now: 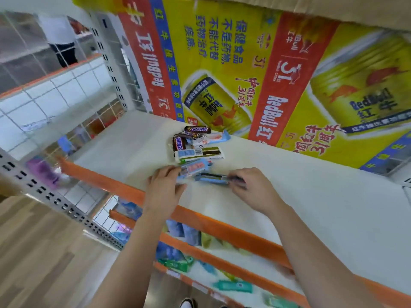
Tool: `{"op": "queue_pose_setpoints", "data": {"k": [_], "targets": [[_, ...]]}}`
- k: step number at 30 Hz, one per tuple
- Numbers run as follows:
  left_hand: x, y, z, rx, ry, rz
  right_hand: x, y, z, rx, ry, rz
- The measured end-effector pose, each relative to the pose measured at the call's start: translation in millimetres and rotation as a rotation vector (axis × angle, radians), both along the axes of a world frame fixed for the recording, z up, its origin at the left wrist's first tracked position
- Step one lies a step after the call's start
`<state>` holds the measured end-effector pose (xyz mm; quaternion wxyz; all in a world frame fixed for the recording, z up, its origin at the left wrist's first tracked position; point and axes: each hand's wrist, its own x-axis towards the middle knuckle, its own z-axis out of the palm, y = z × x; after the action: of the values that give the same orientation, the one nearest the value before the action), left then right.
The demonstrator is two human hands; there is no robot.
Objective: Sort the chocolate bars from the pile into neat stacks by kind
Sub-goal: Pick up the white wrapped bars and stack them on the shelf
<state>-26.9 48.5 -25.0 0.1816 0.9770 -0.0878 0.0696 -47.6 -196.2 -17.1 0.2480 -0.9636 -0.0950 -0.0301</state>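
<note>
- Left hand (164,187) is over the front part of the white shelf (311,196); its grip is closed on the left end of a light-blue bar with a red panel (194,168), fingers on top and thumb underneath
- That bar runs out to the right of the fingers, and its far end lies just beside the near edge of the pile (195,150)
- Right hand (252,190) sits level with the left; its grip is a narrow pinch, fingertips and thumb on the right end of a plain light-blue bar (212,179)
- The plain bar stretches left from the pinch toward the left hand, low over the shelf; blur hides whether it rests on the surface
- The two held bars lie side by side between the hands, the red-panel one the farther from the person
- The pile is behind both hands, toward the back of the shelf, loose and overlapping
- In it are two brown Snickers bars (196,129), a white bar with a brown stripe (200,153) and a pale bar with blue ends (211,138)
- No separate stacks show on the shelf
- Yellow-and-red Red Bull cartons (222,63) stand along the back, just behind the pile
- An orange rail (222,225) edges the shelf front under both wrists
- Lower shelves (200,258) hold blue and green packets, too blurred to identify
</note>
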Motion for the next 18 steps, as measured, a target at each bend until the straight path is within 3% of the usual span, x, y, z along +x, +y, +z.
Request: {"op": "queue_pose_setpoints", "data": {"k": [5, 9, 11, 14, 18], "targets": [[23, 12, 3, 0.070, -0.020, -0.123, -15, 14, 7, 0.195, 0.005, -0.231], [31, 12, 14, -0.038, -0.031, -0.122, -28, 19, 17, 0.543, 0.116, -0.417], [33, 10, 15, -0.205, 0.004, -0.172, -34, 20, 21, 0.687, 0.159, -0.437], [30, 4, 18, -0.552, 0.174, -0.228, -38, 23, 23, 0.783, 0.147, -0.457], [27, -6, 21, -0.851, 0.395, -0.226, -45, 22, 24, 0.897, 0.102, -0.525]]}}
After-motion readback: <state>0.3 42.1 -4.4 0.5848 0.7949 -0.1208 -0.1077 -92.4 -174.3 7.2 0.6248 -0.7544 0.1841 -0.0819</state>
